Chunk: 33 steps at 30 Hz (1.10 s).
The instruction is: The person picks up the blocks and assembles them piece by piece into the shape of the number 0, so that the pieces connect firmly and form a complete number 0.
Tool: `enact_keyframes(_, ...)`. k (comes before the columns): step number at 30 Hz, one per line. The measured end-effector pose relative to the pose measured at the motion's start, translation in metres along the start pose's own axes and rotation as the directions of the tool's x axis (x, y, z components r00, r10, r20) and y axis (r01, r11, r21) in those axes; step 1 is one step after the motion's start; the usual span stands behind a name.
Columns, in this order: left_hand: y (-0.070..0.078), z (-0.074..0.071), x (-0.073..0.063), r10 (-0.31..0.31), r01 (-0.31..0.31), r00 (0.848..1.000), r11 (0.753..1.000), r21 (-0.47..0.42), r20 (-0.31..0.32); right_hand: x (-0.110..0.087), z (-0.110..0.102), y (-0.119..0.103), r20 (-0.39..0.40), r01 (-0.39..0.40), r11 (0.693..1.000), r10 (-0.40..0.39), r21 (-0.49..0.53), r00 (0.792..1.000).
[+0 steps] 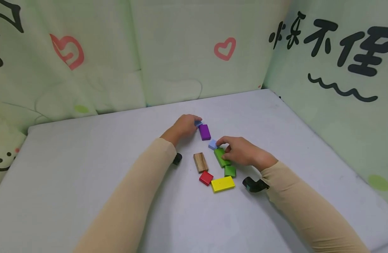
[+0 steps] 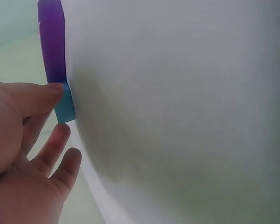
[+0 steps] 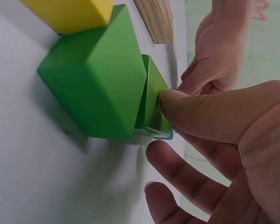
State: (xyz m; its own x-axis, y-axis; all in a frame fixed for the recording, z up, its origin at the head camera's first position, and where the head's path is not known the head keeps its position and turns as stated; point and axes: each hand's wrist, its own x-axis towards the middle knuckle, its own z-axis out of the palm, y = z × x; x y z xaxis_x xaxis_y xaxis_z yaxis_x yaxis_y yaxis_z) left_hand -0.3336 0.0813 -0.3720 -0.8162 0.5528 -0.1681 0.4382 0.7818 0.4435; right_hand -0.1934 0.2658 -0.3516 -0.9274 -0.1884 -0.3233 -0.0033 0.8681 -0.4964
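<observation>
My left hand pinches a small blue block between thumb and finger. That block touches the end of a purple block. Nearer to me, my right hand holds a long green block, with the thumb on its face in the right wrist view. Its index fingertip reaches a light blue block at the green block's far end; whether it touches is hard to tell. A smaller green block stands against the long one's near end.
A yellow block lies nearest me, below the small green one. Left of it sit a red block and a striped wooden block, forming a curved row on the white table. Printed curtains stand behind the table.
</observation>
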Motion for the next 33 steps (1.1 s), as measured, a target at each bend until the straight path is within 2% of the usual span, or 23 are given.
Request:
enact_keyframes(8, 0.002, -0.002, -0.005, -0.04, 0.04, 0.999, 0.999, 0.008, -0.007, 0.001, 0.001, -0.001, 0.001, -0.009, 1.0, 0.009, -0.003, 1.0)
enact_keyframes(15, 0.0, -0.006, -0.007, -0.05, 0.05, 0.998, 0.999, -0.005, -0.025, 0.002, 0.001, -0.002, 0.001, -0.005, 1.0, 0.005, -0.007, 1.0)
enact_keyframes(22, 0.0, -0.009, -0.012, -0.083, 0.083, 0.997, 0.996, -0.036, 0.001, 0.002, 0.002, -0.003, 0.0, -0.013, 1.0, 0.013, -0.016, 1.0)
enact_keyframes(33, 0.0, -0.01, -0.022, -0.061, 0.063, 0.997, 0.997, -0.036, 0.051, 0.002, 0.002, -0.002, -0.006, -0.001, 1.0, 0.001, -0.015, 1.0)
